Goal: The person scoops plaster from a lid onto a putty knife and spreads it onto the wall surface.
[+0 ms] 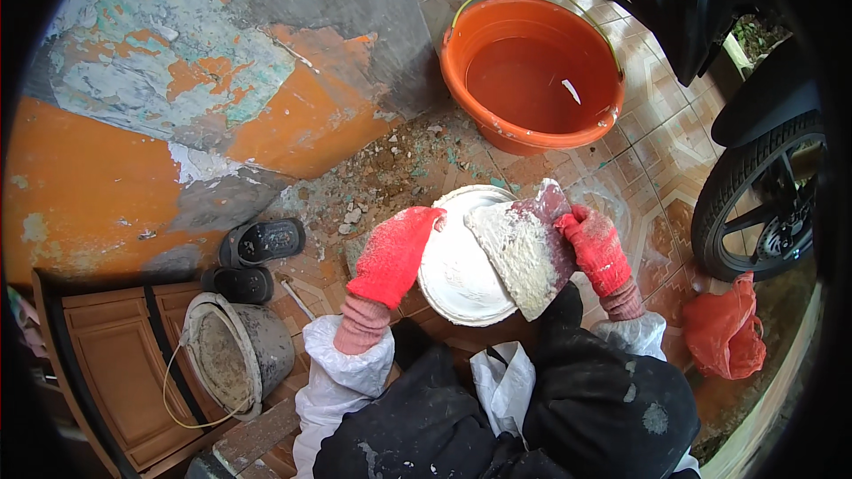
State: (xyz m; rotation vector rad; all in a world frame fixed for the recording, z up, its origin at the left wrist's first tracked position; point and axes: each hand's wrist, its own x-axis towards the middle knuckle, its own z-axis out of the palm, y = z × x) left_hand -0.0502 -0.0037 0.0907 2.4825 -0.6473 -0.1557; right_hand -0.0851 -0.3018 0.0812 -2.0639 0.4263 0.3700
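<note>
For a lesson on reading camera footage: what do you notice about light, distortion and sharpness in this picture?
Head view: soft daylight without harsh shadows; fisheye bends the tiled floor toward a black rim; orange bucket water shows a small glint; gloved hands and trowel are fairly sharp.

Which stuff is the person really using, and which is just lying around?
Using: left hand on the white tub; right hand holding the trowel.

Lying about: orange bucket, grey bucket, sandals, red bag, wheel.
</note>
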